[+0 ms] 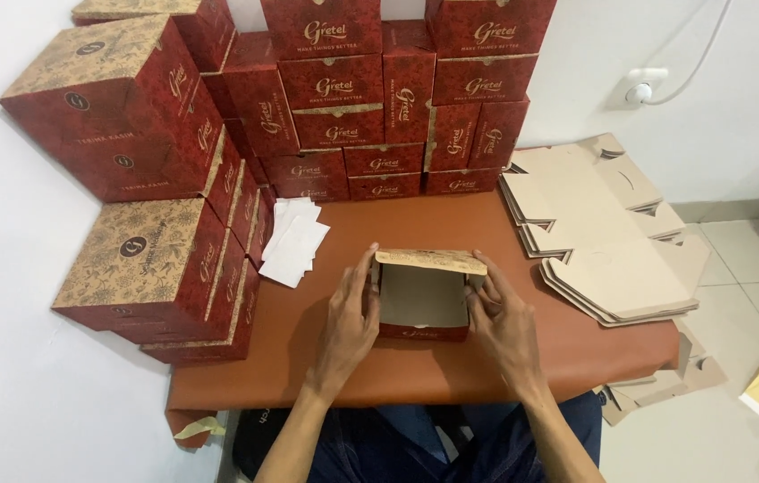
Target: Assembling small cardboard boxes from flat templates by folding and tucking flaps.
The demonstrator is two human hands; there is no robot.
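Observation:
An open red cardboard box (424,309) with a plain brown inside sits on the brown table (451,224) in front of me. Its gold-patterned lid flap (431,260) stands up at the far side. My left hand (350,324) presses on the box's left wall, fingers up along the side. On the right wall rests my right hand (500,322), its fingers curled over the rim. Both hands grip the box between them.
Finished red and gold boxes are stacked at the left (142,259) and along the back wall (388,98). Flat unfolded box blanks (603,241) lie in piles at the right. White paper sheets (294,241) lie at the left. More cardboard (657,385) lies on the floor.

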